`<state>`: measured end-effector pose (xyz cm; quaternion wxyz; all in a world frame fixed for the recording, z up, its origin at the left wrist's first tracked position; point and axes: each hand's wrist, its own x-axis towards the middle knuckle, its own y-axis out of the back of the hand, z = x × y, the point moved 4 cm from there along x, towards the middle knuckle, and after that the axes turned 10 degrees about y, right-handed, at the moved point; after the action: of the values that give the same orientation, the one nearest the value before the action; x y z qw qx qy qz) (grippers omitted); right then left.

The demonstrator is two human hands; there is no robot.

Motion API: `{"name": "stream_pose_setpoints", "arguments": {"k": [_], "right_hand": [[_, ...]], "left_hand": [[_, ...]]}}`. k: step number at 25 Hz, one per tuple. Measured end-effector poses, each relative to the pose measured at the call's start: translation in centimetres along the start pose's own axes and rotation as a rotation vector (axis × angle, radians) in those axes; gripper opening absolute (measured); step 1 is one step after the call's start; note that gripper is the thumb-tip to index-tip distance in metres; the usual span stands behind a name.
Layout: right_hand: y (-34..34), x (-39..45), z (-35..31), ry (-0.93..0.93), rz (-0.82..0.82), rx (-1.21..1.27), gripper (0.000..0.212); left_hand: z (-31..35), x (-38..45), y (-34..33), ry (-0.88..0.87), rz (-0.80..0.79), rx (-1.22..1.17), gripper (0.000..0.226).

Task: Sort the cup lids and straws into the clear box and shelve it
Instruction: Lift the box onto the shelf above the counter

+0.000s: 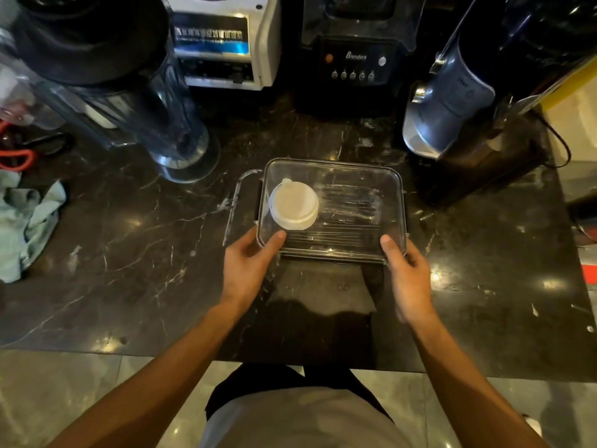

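On the dark marble counter [135, 240], near its front edge, sitting: a clear plastic box [332, 205] with rounded corners, its transparent lid closed over it and a latch flap [237, 202] hanging open on the left side. Inside, lying toward the left end, a white cup lid [294, 206] with a small tab at its rim; beside it to the right, dark thin straws [342, 218] lying lengthwise along the bottom, hard to count through the glare.

Gripping the near left corner of the box: the left hand [248, 270], thumb lying flat on top of the lid, the other fingers curling under and round the box's side, mostly hidden. Gripping the near right corner: the right hand [405, 270], thumb pressing on top near the rim, fingers held together and wrapping down the right wall.

Behind the box, standing along the back of the counter: a clear blender jug [174, 130] tilting in the wide lens at the left, a white machine [226, 43] with a blue label, a black blender base [355, 59] marked "Blenders" with a row of buttons, and a steel-bodied appliance [449, 105] at the right. At the far left edge, lying crumpled: a pale green cloth [26, 221], with something orange [16, 156] just above it
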<state>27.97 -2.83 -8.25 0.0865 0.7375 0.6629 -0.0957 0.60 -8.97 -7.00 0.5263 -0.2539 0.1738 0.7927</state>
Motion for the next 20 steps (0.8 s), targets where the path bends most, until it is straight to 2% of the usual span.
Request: {"name": "stream_pose_setpoints", "arguments": {"k": [5,8,12,15,20], "right_hand": [[-1.2,0.8,-6.1,0.105,0.012,-0.021,0.030],[-1.9,1.0,-11.0,0.225,0.026,-0.121,0.024],[-2.3,0.8,-17.6,0.387,0.056,-0.243,0.043],[-2.5,0.1,-22.3,0.475,0.071,-0.222,0.031],[-2.3,-0.9,-29.2,0.604,0.095,-0.227,0.040]], "left_hand": [[5.0,-0.8,0.2,-0.099,-0.001,-0.059,0.052],[9.6,-1.9,0.1,-0.232,-0.019,-0.033,0.042],[16.2,-4.3,-0.1,-0.391,-0.050,-0.001,0.036],[20.8,-6.1,0.3,-0.546,0.001,0.031,0.031],[26.6,-9.7,0.8,-0.688,0.050,0.055,0.041]]}}
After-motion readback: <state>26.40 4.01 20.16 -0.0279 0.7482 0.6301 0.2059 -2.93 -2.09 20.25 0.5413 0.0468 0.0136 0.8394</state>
